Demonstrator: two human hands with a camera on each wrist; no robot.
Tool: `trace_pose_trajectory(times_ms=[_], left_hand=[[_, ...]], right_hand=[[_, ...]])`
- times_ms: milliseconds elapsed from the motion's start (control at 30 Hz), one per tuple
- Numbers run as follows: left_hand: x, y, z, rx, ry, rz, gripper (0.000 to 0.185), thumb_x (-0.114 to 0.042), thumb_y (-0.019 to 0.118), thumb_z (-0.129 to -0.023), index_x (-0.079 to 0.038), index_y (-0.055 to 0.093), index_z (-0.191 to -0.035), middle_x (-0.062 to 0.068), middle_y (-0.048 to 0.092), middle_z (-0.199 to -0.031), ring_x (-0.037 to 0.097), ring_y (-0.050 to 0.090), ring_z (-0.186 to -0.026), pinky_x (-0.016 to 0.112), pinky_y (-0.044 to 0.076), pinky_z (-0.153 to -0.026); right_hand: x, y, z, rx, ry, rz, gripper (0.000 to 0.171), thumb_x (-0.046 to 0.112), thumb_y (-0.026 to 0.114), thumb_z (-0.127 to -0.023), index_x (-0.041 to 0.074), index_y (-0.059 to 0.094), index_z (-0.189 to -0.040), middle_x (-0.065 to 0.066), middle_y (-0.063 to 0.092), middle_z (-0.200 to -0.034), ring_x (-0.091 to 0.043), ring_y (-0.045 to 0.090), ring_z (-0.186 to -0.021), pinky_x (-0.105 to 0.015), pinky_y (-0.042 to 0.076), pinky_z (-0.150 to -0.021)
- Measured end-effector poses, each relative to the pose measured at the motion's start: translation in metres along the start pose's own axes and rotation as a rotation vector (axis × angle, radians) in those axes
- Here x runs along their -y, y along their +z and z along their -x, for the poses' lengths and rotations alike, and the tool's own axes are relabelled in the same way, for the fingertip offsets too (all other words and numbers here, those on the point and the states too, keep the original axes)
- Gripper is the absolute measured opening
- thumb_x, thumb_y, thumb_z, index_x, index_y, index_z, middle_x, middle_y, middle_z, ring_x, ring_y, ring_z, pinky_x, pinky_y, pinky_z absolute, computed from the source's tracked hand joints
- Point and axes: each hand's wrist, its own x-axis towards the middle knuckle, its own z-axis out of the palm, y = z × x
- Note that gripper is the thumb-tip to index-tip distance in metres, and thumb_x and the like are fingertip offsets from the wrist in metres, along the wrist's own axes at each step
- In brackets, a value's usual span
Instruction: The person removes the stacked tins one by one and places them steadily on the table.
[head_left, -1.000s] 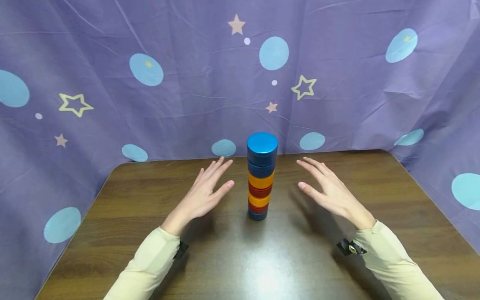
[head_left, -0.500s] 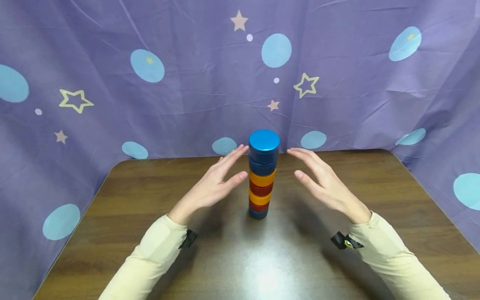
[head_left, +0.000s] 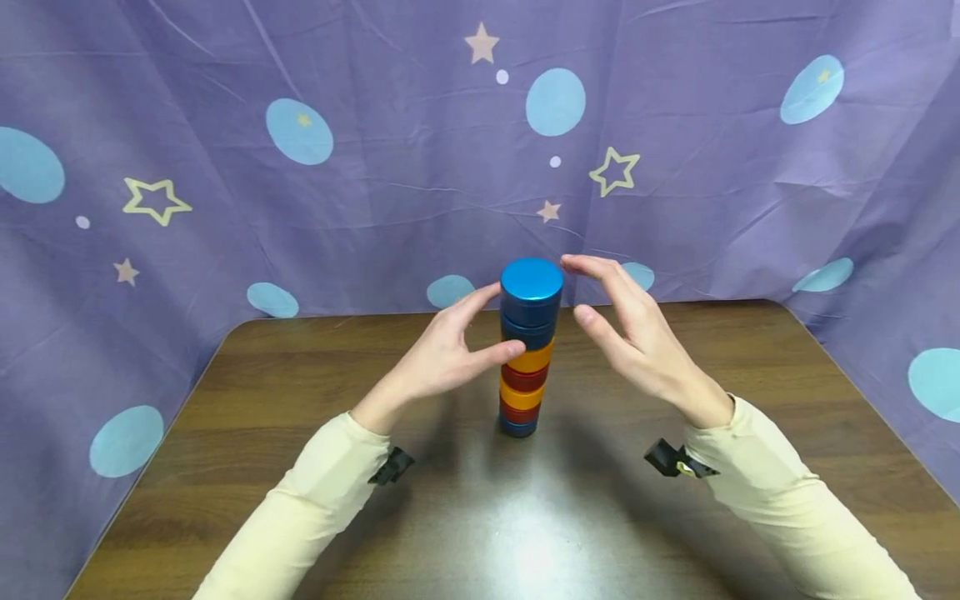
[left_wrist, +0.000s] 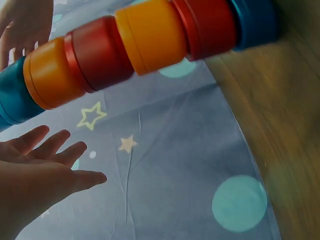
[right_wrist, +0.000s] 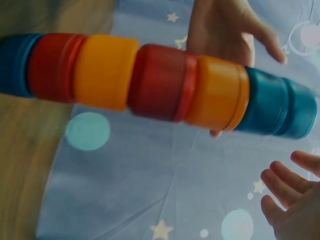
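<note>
A tower of several glossy cylindrical pieces [head_left: 525, 379] in blue, red and orange stands upright at mid-table in the head view; both wrist views show it tilted. My left hand [head_left: 442, 354] is at its left side, near the upper part, its thumb overlapping the tower from the camera's side. In the left wrist view a gap shows between that hand [left_wrist: 40, 175] and the tower [left_wrist: 150, 37]. To the right of the blue top, my right hand [head_left: 637, 342] is raised with fingers slightly bent and thumb spread. The right wrist view shows this hand [right_wrist: 300, 205] apart from the tower too.
The tower stands on a brown wooden table [head_left: 300, 400] with a bright light reflection near its front. Behind the table hangs a purple curtain [head_left: 420, 125] with stars and blue dots. Each sleeve carries a small black device [head_left: 392, 467] at the wrist.
Both hands have moved inward and up towards the tower's top. The left thumb now overlaps the tower, and the right fingertips have risen level with the blue top. The tower has stayed in place.
</note>
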Motion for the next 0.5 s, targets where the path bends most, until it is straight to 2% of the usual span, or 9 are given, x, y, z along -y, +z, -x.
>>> trace_pose_trajectory(times_ms=[67, 133, 333, 500], left_hand=[[-0.002, 0.001, -0.002, -0.005, -0.002, 0.066, 0.067, -0.03, 0.073, -0.086, -0.01, 0.044, -0.143, 0.007, 0.05, -0.14, 0.02, 0.044, -0.128, 0.044, 0.034, -0.106], [-0.004, 0.003, -0.004, -0.007, 0.0, 0.141, 0.064, -0.021, 0.075, -0.085, -0.01, 0.046, -0.141, 0.005, 0.052, -0.137, 0.018, 0.046, -0.126, 0.042, 0.034, -0.107], [-0.009, 0.01, -0.01, -0.026, 0.023, 0.339, 0.058, -0.009, 0.074, -0.084, -0.006, 0.049, -0.136, 0.007, 0.056, -0.129, 0.017, 0.049, -0.123, 0.038, 0.033, -0.107], [-0.012, 0.015, -0.013, -0.036, 0.035, 0.412, 0.055, -0.005, 0.073, -0.085, -0.004, 0.051, -0.135, 0.007, 0.058, -0.127, 0.018, 0.052, -0.12, 0.037, 0.037, -0.104]], right_hand=[[0.004, 0.0, -0.006, 0.003, -0.001, -0.015, 0.052, 0.043, 0.046, -0.101, 0.009, 0.046, -0.14, -0.007, 0.05, -0.138, -0.024, 0.044, -0.127, -0.043, 0.032, -0.106], [0.008, 0.0, -0.011, 0.005, -0.005, -0.033, 0.052, 0.043, 0.046, -0.1, 0.009, 0.046, -0.14, -0.007, 0.049, -0.138, -0.024, 0.044, -0.127, -0.043, 0.032, -0.106], [0.014, 0.004, -0.021, 0.004, -0.026, -0.116, 0.049, 0.03, 0.059, -0.097, 0.005, 0.046, -0.138, -0.008, 0.052, -0.136, -0.025, 0.047, -0.126, -0.04, 0.033, -0.107], [0.018, 0.006, -0.024, 0.019, 0.012, -0.14, 0.054, 0.016, 0.069, -0.089, 0.005, 0.047, -0.137, -0.006, 0.052, -0.135, -0.022, 0.048, -0.126, -0.038, 0.033, -0.107]])
